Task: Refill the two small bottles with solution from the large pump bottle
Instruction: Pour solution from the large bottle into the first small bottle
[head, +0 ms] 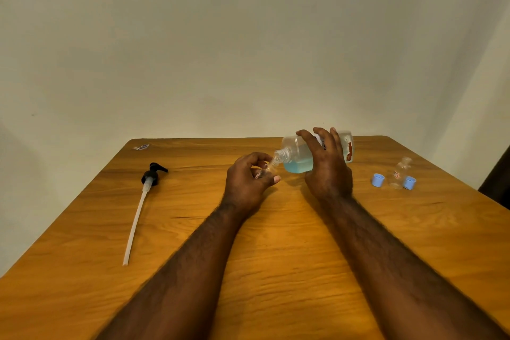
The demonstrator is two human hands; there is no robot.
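My right hand (pixel 327 165) grips the large clear bottle (pixel 299 156), tipped on its side with its open threaded neck pointing left; blue solution pools in its lower side. My left hand (pixel 248 182) holds a small clear bottle (pixel 267 171) tilted, its mouth right under the large bottle's neck. The second small bottle (pixel 398 174) stands uncapped at the right of the table, between two blue caps (pixel 377 180) (pixel 410 183). The black pump head with its long white tube (pixel 143 193) lies on the table at the left.
The wooden table (pixel 276 243) ends at a plain wall behind. A small wrapper-like scrap (pixel 141 147) lies at the far left corner. A dark object (pixel 496 182) stands beyond the table's right edge.
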